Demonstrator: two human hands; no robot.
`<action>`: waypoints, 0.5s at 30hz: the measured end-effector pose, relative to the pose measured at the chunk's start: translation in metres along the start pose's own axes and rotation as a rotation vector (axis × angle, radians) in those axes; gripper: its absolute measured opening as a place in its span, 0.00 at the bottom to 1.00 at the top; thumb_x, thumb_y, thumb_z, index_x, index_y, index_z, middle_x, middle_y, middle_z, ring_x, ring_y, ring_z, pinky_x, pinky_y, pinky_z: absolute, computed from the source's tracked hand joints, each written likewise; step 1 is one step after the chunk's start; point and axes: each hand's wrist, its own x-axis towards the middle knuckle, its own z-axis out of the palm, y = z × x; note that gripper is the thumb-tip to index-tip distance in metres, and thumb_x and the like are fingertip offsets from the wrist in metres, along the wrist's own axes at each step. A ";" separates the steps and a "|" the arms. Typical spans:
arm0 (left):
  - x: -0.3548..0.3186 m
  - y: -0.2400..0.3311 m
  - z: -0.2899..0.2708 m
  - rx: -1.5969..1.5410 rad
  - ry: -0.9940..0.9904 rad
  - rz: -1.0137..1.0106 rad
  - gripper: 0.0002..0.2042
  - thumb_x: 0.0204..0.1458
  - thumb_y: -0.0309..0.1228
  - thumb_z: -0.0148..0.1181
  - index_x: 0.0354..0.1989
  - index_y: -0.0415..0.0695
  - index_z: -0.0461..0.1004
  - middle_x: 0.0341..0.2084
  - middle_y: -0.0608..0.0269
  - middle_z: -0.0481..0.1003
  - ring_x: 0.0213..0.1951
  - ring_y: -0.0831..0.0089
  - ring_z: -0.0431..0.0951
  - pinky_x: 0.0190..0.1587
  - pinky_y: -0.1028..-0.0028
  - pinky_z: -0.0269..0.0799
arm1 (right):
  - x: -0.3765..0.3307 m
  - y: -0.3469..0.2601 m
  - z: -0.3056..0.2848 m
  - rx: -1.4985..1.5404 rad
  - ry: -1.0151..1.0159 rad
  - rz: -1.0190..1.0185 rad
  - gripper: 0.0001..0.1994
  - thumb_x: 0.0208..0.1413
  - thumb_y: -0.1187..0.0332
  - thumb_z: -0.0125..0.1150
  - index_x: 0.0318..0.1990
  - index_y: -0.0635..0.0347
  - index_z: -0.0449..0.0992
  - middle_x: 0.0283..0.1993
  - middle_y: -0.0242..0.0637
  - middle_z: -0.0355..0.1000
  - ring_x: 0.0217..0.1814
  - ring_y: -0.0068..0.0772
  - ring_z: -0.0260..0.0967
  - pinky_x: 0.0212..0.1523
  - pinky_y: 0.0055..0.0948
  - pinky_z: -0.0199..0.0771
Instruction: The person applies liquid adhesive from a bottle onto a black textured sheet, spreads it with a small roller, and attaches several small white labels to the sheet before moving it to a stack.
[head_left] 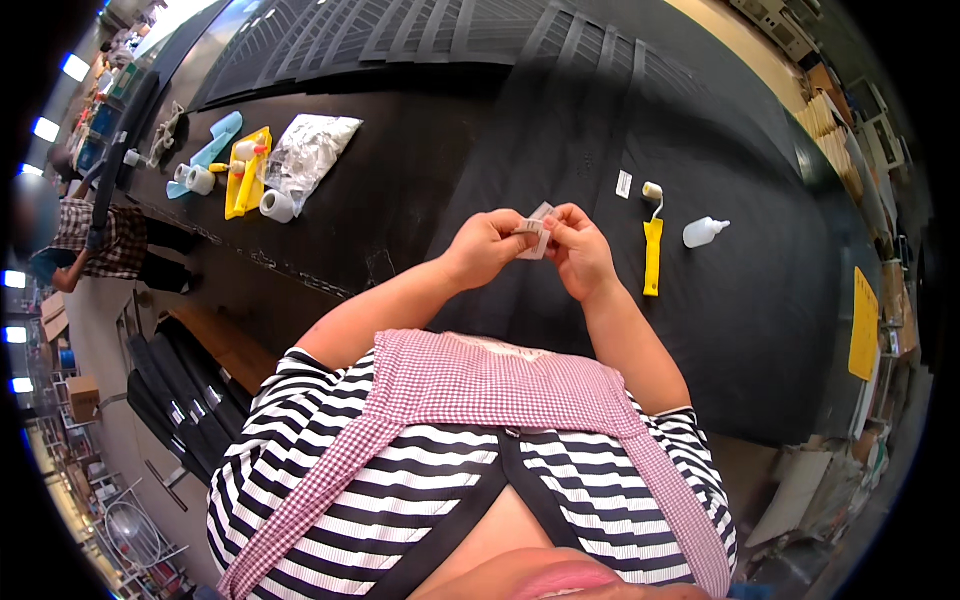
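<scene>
Above the black sheet material, my left hand (490, 243) and my right hand (580, 250) meet in front of me. Between them is a small white printed label (535, 243), pinched by the fingers of both hands; it looks folded or made of two pieces. Another white label (623, 184) lies flat on the black sheet, right of my hands. Beside it rests a small roller with a yellow handle (652, 258). Further right, a white squeeze bottle (705, 232) lies on its side.
A clear bag of white pieces (312, 155), a yellow tray (240, 200) and a white roll (277, 206) sit at the left of the black table (380, 180). Dark cut strips (400, 35) spread along the far side. A co-worker (110, 235) stands at the far left.
</scene>
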 end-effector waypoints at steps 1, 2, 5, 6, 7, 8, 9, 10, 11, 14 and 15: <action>0.002 -0.003 0.000 0.047 0.014 0.041 0.07 0.57 0.28 0.63 0.33 0.37 0.79 0.29 0.66 0.76 0.34 0.79 0.76 0.39 0.77 0.71 | 0.000 -0.004 -0.002 -0.026 -0.005 -0.013 0.05 0.58 0.73 0.64 0.36 0.54 0.73 0.31 0.27 0.72 0.30 0.18 0.67 0.32 0.19 0.66; 0.003 -0.004 0.000 0.093 0.028 0.082 0.06 0.57 0.28 0.63 0.32 0.37 0.79 0.28 0.67 0.76 0.33 0.80 0.76 0.37 0.77 0.71 | 0.001 -0.008 -0.004 -0.052 -0.009 -0.026 0.05 0.56 0.73 0.65 0.36 0.55 0.74 0.31 0.27 0.72 0.29 0.17 0.66 0.31 0.17 0.66; 0.008 -0.003 0.004 0.207 -0.010 0.083 0.06 0.57 0.27 0.62 0.35 0.37 0.80 0.30 0.63 0.77 0.33 0.77 0.76 0.38 0.75 0.71 | 0.004 -0.026 -0.014 -0.357 -0.025 -0.108 0.04 0.56 0.74 0.64 0.37 0.60 0.75 0.32 0.29 0.74 0.31 0.18 0.68 0.33 0.18 0.69; 0.006 0.001 0.005 0.213 -0.039 0.073 0.06 0.57 0.27 0.62 0.36 0.37 0.80 0.31 0.63 0.77 0.34 0.76 0.76 0.38 0.75 0.71 | 0.001 -0.027 -0.017 -0.454 -0.031 -0.120 0.04 0.56 0.73 0.64 0.37 0.60 0.75 0.32 0.29 0.74 0.32 0.18 0.69 0.34 0.19 0.69; 0.006 0.005 0.005 0.255 -0.066 0.052 0.07 0.57 0.27 0.62 0.37 0.36 0.80 0.33 0.62 0.78 0.35 0.74 0.77 0.39 0.75 0.72 | 0.001 -0.032 -0.014 -0.481 -0.001 -0.136 0.02 0.54 0.76 0.64 0.34 0.63 0.76 0.29 0.31 0.74 0.28 0.18 0.68 0.32 0.19 0.69; 0.007 0.000 0.006 0.231 -0.066 0.023 0.06 0.57 0.27 0.62 0.37 0.36 0.81 0.33 0.62 0.78 0.35 0.74 0.77 0.40 0.75 0.72 | 0.003 -0.033 -0.016 -0.553 0.007 -0.124 0.02 0.53 0.76 0.63 0.33 0.63 0.77 0.28 0.30 0.74 0.29 0.19 0.68 0.32 0.20 0.70; 0.007 -0.008 0.008 0.212 -0.064 -0.001 0.06 0.57 0.27 0.62 0.37 0.36 0.81 0.34 0.62 0.78 0.36 0.74 0.78 0.40 0.75 0.72 | 0.006 -0.037 -0.019 -0.626 0.012 -0.118 0.02 0.53 0.77 0.63 0.33 0.63 0.77 0.28 0.30 0.74 0.29 0.19 0.68 0.33 0.20 0.70; 0.008 -0.016 0.009 0.191 -0.064 -0.025 0.06 0.57 0.27 0.61 0.37 0.36 0.81 0.34 0.62 0.78 0.36 0.74 0.78 0.41 0.75 0.72 | 0.010 -0.041 -0.024 -0.700 0.021 -0.111 0.01 0.52 0.77 0.63 0.33 0.62 0.77 0.28 0.30 0.74 0.29 0.19 0.69 0.33 0.21 0.70; 0.010 -0.022 0.007 0.221 -0.071 -0.024 0.06 0.57 0.27 0.62 0.38 0.37 0.81 0.36 0.60 0.79 0.37 0.71 0.79 0.42 0.75 0.73 | 0.021 -0.042 -0.039 -0.845 0.071 -0.151 0.01 0.51 0.77 0.62 0.32 0.62 0.78 0.27 0.31 0.74 0.30 0.20 0.70 0.34 0.23 0.71; 0.015 -0.059 0.002 0.356 -0.107 0.217 0.05 0.56 0.25 0.62 0.39 0.39 0.81 0.37 0.61 0.80 0.38 0.70 0.80 0.44 0.75 0.75 | 0.042 -0.055 -0.066 -1.137 0.192 -0.293 0.02 0.51 0.76 0.62 0.32 0.63 0.78 0.28 0.38 0.77 0.32 0.29 0.74 0.36 0.28 0.73; 0.015 -0.066 0.002 0.374 -0.147 0.267 0.05 0.56 0.24 0.62 0.39 0.40 0.81 0.40 0.59 0.80 0.40 0.66 0.82 0.44 0.73 0.77 | 0.053 -0.054 -0.079 -1.162 0.200 -0.342 0.02 0.50 0.75 0.63 0.31 0.63 0.78 0.30 0.41 0.76 0.33 0.36 0.75 0.38 0.31 0.74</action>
